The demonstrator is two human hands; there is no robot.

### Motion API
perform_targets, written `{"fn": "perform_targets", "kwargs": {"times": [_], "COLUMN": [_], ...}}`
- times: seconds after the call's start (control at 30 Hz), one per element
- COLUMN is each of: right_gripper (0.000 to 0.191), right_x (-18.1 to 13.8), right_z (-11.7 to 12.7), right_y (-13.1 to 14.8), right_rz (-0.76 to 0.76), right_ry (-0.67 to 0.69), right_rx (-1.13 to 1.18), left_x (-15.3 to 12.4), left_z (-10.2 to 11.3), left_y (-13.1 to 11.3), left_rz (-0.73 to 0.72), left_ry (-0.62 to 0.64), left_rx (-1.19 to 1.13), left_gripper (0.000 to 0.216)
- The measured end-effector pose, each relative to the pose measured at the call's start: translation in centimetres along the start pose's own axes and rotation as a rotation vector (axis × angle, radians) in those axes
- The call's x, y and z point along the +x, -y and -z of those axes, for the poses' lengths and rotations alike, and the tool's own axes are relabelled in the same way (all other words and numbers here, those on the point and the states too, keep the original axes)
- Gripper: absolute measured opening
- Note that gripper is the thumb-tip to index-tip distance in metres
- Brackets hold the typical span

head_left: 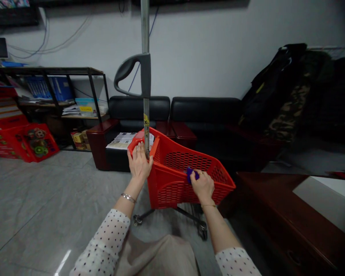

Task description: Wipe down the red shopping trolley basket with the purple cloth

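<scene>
A red plastic shopping cart (172,168) on a dark metal frame with casters stands in front of me. My left hand (140,163) lies over the red handle end (136,140), fingers wrapped on it beside a metal pole. My right hand (202,185) is closed on a purple cloth (189,175), pressed against the near top rim of the basket. Part of the cloth is hidden under the fingers. The upright metal pole (145,30) carries a grey loop handle (132,74) and rises from the cart's handle end.
Black sofas (140,111) with dark red wooden arms stand behind the cart against the wall. A dark red desk (264,203) is close on the right, below hanging jackets (293,88). At the left are a shelf (94,73) with folders and red boxes (31,142).
</scene>
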State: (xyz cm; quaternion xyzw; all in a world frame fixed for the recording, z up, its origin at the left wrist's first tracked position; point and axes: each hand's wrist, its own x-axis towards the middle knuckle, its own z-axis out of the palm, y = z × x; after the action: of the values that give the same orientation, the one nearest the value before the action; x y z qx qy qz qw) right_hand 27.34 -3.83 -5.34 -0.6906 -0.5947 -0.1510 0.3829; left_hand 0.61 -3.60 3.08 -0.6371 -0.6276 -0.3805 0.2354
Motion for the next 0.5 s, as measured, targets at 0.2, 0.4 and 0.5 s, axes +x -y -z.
{"fn": "perform_targets", "kwargs": {"times": [0.2,0.4,0.5], "right_gripper": [0.032,0.033,0.029], "right_x": [0.2,0.0,0.1], "right_z": [-0.5,-0.5,0.1], "right_y": [9.6,11.7,2.7], "right_rz": [0.039,0.262,0.215], "right_ry": [-0.047,-0.022,-0.007], "right_rx": [0.104,0.183,0.077], "left_x": [0.1,0.4,0.3], "left_z": [0.1,0.4,0.2], "left_y": [0.0,0.6,0.7], "left_rz": [0.017,-0.014,-0.012], "left_ry": [0.002,-0.001,-0.009], "left_rx": [-0.031,-0.025,-0.029], "left_gripper": [0.070,0.070,0.069]}}
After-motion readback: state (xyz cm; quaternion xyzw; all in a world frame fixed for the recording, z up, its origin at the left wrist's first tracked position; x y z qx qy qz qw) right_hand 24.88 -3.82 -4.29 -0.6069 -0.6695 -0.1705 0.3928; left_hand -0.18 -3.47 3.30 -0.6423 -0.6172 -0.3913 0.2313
